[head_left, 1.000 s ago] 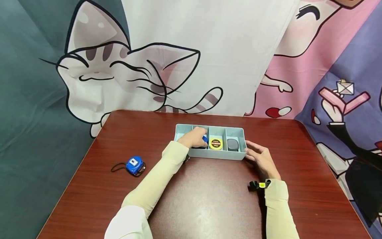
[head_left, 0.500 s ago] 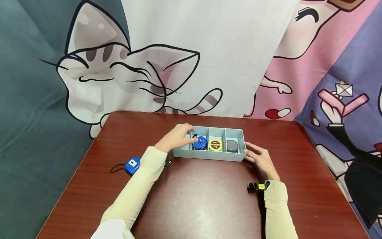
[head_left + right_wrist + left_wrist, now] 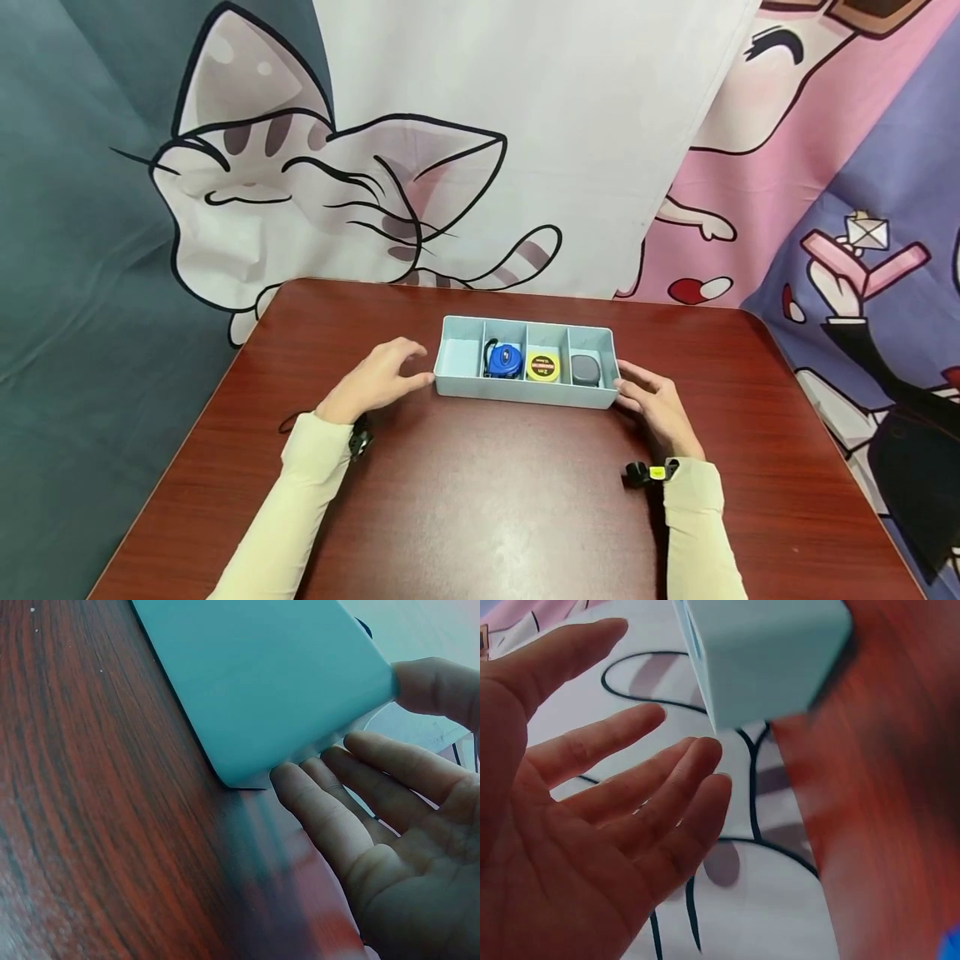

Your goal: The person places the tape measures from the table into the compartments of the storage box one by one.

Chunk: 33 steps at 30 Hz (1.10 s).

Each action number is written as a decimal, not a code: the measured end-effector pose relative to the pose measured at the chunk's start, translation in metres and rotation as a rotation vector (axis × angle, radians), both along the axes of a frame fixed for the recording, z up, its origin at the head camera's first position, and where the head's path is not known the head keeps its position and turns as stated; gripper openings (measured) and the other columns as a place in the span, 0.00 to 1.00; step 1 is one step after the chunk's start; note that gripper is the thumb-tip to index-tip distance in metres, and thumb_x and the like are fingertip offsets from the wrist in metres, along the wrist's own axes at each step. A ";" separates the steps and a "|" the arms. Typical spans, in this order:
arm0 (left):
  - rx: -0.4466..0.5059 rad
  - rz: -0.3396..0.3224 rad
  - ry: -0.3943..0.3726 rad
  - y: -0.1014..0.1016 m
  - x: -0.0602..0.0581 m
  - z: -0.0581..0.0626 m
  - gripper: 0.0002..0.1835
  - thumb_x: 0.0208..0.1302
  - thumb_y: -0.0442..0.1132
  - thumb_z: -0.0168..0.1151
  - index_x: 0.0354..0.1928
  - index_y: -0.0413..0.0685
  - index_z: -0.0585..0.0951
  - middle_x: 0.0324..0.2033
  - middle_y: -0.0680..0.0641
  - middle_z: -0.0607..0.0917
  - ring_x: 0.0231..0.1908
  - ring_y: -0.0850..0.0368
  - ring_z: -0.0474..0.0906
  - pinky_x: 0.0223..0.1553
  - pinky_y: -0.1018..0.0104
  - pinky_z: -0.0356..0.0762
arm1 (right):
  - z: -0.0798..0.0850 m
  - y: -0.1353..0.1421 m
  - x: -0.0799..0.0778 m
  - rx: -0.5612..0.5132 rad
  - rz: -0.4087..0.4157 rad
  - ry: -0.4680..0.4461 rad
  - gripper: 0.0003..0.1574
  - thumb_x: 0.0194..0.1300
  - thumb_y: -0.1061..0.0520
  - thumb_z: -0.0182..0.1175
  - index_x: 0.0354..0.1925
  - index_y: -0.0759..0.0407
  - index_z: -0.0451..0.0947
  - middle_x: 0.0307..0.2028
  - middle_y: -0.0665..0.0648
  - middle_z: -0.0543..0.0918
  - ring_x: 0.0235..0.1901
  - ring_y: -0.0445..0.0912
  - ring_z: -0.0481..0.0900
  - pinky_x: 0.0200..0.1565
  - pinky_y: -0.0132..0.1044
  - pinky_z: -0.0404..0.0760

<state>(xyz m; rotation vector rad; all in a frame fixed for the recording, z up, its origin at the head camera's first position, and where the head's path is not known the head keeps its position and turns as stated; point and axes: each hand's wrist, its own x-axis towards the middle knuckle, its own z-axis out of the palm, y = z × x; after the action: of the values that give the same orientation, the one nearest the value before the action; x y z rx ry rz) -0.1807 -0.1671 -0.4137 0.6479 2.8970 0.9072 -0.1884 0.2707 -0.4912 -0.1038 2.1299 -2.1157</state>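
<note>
A light blue divided box (image 3: pixel 525 393) stands on the table with its four-sided sections in a row. From left to right come a bare section, a blue tape measure (image 3: pixel 505 361) with a dark cord, a yellow tape measure (image 3: pixel 542 367) marked 2m, and a grey rounded-square item (image 3: pixel 585 369). My left hand (image 3: pixel 378 377) is just off the box's left end, fingers spread and holding nothing. At the other end, my right hand (image 3: pixel 654 402) touches the side wall with its straight fingertips; the right wrist view shows the thumb at the corner.
On the left, the cord (image 3: pixel 291 423) of a second blue tape measure shows beside my left wrist, its body hidden by the arm. The reddish-brown table (image 3: pixel 495 500) ends at the back against a cartoon cat curtain (image 3: pixel 570 150).
My left hand has come out of the box's second section, leaving the blue tape measure there, and moved left and toward me. The right hand stays at the box's end.
</note>
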 end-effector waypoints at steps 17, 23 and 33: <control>-0.121 0.211 -0.106 -0.067 0.041 -0.023 0.33 0.54 0.51 0.65 0.55 0.34 0.72 0.53 0.32 0.70 0.53 0.35 0.63 0.50 0.41 0.65 | 0.001 -0.001 0.001 0.031 -0.013 -0.026 0.36 0.61 0.55 0.60 0.63 0.69 0.62 0.60 0.73 0.65 0.47 0.51 0.79 0.46 0.42 0.75; -0.159 0.287 -0.221 -0.076 0.048 -0.030 0.38 0.49 0.52 0.68 0.57 0.35 0.69 0.52 0.31 0.67 0.49 0.36 0.60 0.44 0.44 0.70 | 0.003 -0.001 0.002 0.023 -0.003 -0.028 0.36 0.62 0.55 0.60 0.63 0.69 0.61 0.60 0.74 0.63 0.48 0.51 0.79 0.46 0.42 0.74; -0.180 0.314 -0.285 -0.079 0.050 -0.039 0.41 0.45 0.45 0.72 0.58 0.29 0.65 0.46 0.31 0.69 0.46 0.36 0.65 0.44 0.44 0.71 | 0.001 0.000 0.001 -0.018 0.004 -0.022 0.37 0.62 0.57 0.59 0.64 0.72 0.59 0.61 0.74 0.63 0.49 0.54 0.77 0.46 0.41 0.75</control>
<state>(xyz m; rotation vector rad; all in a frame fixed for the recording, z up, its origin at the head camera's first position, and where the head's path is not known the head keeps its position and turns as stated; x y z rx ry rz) -0.1308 -0.2464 -0.4523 0.0434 2.8126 0.6811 -0.1878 0.2703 -0.4903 -0.0870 2.0971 -2.1240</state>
